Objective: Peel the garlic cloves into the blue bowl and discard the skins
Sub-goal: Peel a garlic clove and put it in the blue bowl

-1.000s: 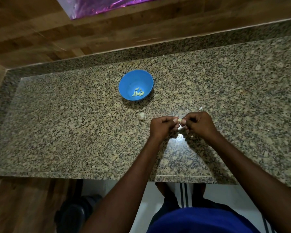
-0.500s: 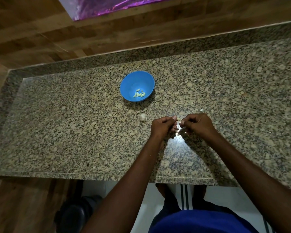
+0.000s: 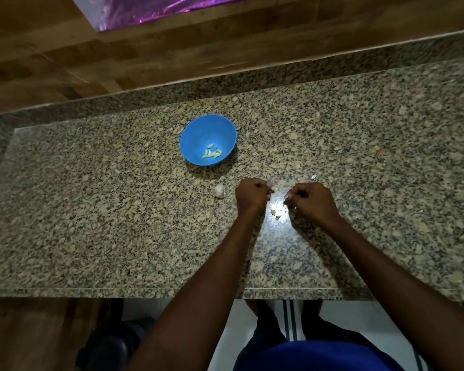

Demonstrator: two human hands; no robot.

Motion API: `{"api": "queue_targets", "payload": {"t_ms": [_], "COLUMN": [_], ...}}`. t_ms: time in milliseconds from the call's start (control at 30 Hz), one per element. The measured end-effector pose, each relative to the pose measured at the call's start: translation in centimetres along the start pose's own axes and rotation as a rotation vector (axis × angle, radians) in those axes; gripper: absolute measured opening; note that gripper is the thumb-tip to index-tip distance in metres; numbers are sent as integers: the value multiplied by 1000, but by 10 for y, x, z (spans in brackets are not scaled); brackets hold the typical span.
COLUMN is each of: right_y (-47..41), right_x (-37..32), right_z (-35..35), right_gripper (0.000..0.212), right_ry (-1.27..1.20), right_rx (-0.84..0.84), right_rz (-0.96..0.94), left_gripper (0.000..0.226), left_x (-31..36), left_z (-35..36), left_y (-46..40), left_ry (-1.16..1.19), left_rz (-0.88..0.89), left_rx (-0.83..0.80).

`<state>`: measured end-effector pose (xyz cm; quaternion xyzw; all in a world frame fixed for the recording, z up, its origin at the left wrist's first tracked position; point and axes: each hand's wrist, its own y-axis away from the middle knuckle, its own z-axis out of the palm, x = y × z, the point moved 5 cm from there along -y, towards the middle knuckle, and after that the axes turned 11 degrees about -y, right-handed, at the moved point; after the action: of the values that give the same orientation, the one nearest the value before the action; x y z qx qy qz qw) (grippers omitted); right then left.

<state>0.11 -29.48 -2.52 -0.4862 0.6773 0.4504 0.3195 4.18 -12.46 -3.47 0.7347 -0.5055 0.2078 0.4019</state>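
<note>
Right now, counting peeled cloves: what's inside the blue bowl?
The blue bowl holds a small cluster of pale peeled cloves near its bottom right. The exact number is unclear, since they overlap. No skins show inside.

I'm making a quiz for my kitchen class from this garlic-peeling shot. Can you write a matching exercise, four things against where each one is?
Things
1. peeled cloves
2. unpeeled clove
3. skin scraps
4. blue bowl

Places
A. on the countertop between the left hand and right hand
B. on the countertop beyond the hands
C. inside the bowl
D. on the countertop just left of the left hand

Pairs: 1-C, 2-D, 3-A, 4-B
</note>
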Motion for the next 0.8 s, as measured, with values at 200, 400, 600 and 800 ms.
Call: {"api": "queue_targets", "payload": {"t_ms": [200, 400, 600, 800], "right_y": [-3, -2, -14, -39], "right_x": [0, 7, 6, 13], "right_z": [-6, -15, -46, -45], "right_gripper": [24, 3, 13, 15], "right_ry": [139, 167, 324, 494], "right_rx": [53, 86, 242, 216], "right_rz": [-105, -62, -158, -265], "left_gripper": [19, 17, 33, 45], "left_x": [-8, 3, 60, 61], "left_z": [-2, -3, 30, 62], "left_y": [-4, 16, -21, -8], "left_ry": [44, -78, -377, -944], "left_rz": [23, 230, 501, 737], "left_rx": [33, -20, -52, 11]}}
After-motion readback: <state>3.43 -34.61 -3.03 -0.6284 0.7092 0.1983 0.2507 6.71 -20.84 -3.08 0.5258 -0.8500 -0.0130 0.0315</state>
